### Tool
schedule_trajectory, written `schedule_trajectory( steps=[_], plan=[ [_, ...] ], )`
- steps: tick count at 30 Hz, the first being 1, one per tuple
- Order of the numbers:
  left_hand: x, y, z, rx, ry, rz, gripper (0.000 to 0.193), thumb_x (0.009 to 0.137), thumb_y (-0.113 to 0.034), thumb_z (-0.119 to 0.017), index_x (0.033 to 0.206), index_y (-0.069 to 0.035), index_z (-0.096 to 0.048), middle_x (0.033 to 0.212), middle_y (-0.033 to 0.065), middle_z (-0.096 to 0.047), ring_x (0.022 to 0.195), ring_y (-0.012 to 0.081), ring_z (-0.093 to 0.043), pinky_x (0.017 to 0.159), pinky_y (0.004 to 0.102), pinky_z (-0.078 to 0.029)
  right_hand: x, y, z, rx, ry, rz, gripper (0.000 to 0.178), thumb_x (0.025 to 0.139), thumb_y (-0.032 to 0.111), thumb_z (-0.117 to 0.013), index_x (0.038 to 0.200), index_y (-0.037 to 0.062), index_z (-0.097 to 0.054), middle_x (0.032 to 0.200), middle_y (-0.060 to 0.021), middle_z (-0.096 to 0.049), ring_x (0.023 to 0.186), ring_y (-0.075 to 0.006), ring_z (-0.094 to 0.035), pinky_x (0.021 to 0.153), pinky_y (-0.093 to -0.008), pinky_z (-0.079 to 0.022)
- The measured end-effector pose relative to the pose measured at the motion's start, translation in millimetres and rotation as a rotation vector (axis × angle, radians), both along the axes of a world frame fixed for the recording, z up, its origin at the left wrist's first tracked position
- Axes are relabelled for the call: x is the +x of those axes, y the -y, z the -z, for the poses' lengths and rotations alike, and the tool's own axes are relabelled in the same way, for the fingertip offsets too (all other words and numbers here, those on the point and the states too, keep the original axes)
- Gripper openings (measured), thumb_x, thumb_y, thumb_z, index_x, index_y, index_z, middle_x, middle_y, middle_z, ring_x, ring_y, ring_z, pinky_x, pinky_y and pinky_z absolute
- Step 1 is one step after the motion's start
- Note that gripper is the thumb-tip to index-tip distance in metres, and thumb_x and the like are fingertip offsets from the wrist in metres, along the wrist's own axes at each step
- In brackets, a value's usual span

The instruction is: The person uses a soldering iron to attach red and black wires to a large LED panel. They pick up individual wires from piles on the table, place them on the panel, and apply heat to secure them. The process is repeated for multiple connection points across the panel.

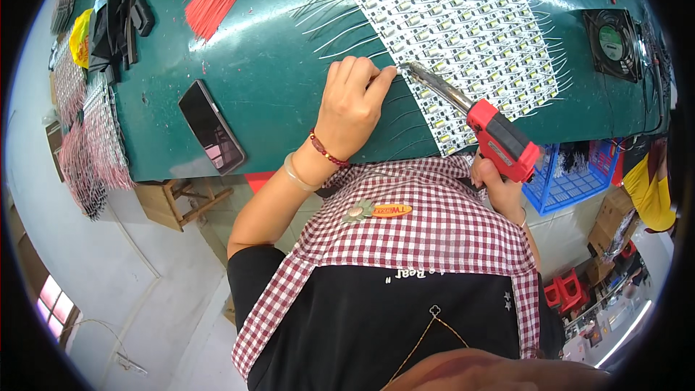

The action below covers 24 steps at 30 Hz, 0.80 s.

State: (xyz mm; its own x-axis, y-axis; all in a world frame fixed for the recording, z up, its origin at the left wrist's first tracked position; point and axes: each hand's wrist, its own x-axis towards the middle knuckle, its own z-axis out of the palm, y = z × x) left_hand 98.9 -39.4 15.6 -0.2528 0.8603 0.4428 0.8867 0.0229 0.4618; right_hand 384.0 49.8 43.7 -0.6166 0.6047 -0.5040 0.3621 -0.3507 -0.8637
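Observation:
My left hand (352, 105) is closed in a pinch at the left edge of a sheet of small white LED circuit boards (463, 22). A thin wire, mostly hidden by the fingers, seems to sit between thumb and forefinger. My right hand (496, 185) is wrapped round the grip of a red and black soldering gun (499, 137). The gun slants up and left, and its metal tip meets the sheet's edge right beside my left fingertips. White wires (347, 27) stick out from the sheet's left edge above my hand; thin dark ones show below it.
A smartphone (211, 127) lies left on the green table (275, 87). Farther back is a bundle of red wires (211, 7). At right stand a black fan (612, 43) and, below the table edge, a blue crate (568, 181). Wired boards (105, 130) hang over the left edge.

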Motion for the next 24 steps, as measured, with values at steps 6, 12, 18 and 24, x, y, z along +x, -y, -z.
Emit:
schedule_trajectory(
  steps=[6, 12, 18, 24],
  plan=[
    [0, -1, 0, -0.001, -0.003, 0.004, 0.028, 0.069, 0.006, -0.065, 0.094, -0.006, -0.068, 0.077, 0.0042, -0.05, 0.071, 0.021, -0.05, 0.064, 0.0336, -0.039, -8, 3, -1, 0.217, -0.019, -0.032, 0.024, 0.093, 0.022, -0.062, 0.093, -0.0003, -0.056, 0.069, -0.0034, -0.053, 0.06, -0.0117, -0.05, 0.056, -0.0273, -0.042],
    [-1, -1, 0, -0.003, -0.02, -0.004, 0.026, 0.07, 0.005, -0.066, 0.093, -0.006, -0.068, 0.076, 0.0037, -0.049, 0.071, 0.0208, -0.049, 0.064, 0.0339, -0.038, -1, 2, 7, 0.279, -0.076, -0.085, 0.042, 0.094, 0.026, -0.06, 0.117, -0.0065, -0.048, 0.064, -0.0047, -0.047, 0.054, -0.0135, -0.045, 0.051, -0.028, -0.039],
    [2, 0, -7, 0.033, -0.078, -0.022, 0.027, 0.068, 0.004, -0.068, 0.093, -0.007, -0.069, 0.075, 0.0022, -0.049, 0.069, 0.0194, -0.049, 0.064, 0.0333, -0.037, 4, 1, -2, 0.033, -0.107, 0.044, 0.021, 0.088, 0.009, -0.069, 0.106, 0.0002, -0.063, 0.087, -0.0032, -0.063, 0.074, -0.0102, -0.058, 0.065, -0.0272, -0.048],
    [15, 7, -8, 0.018, 0.022, -0.011, 0.029, 0.068, 0.005, -0.068, 0.094, -0.007, -0.069, 0.075, 0.0024, -0.049, 0.069, 0.0196, -0.049, 0.063, 0.0326, -0.037, 18, 4, 2, 0.05, -0.113, 0.015, 0.015, 0.089, 0.008, -0.067, 0.101, 0.0, -0.062, 0.087, -0.0032, -0.063, 0.076, -0.0107, -0.058, 0.067, -0.0277, -0.048]
  ],
)
